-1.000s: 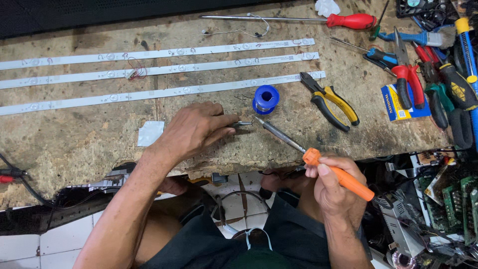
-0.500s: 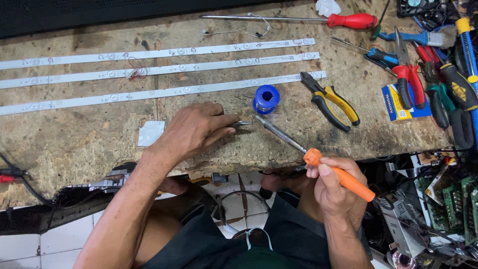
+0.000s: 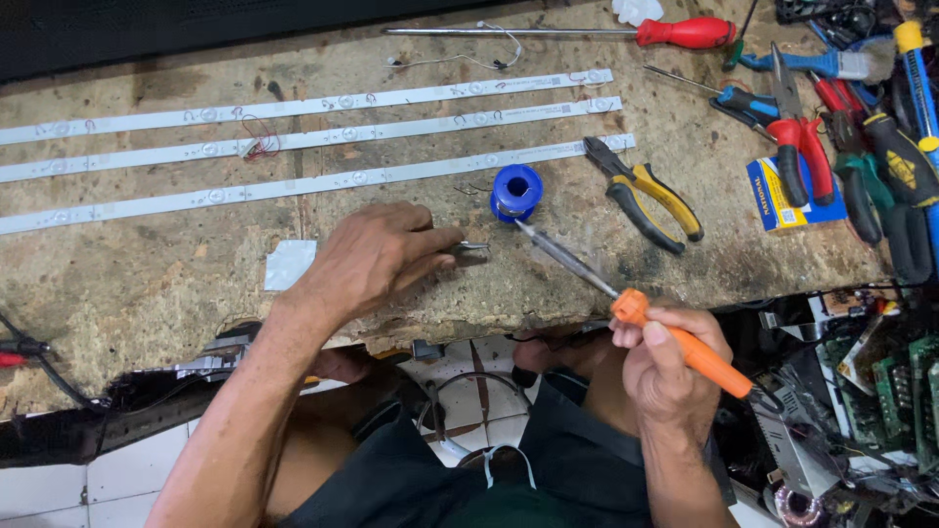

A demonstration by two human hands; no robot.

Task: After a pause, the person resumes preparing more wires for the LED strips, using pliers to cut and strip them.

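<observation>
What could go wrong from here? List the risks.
1. The soldering iron in the right hand has its tip beside the blue solder spool; it might scorch the spool's plastic.
2. The left hand pinches a small metal part close to that tip, so its fingers could get burned.
3. The yellow-handled pliers lie nearby and could be knocked.

There is only one camera. It sits on the person's head and looks almost straight down. It is close, so the worn bench (image 3: 147, 293) fills the top and middle of the picture. The far edge of the bench is at the top, and the near edge runs across the middle. Below that edge, the camera sees the person's own lap and the tiled floor (image 3: 59, 494). The arms come up from the bottom. Tools crowd the right side.
</observation>
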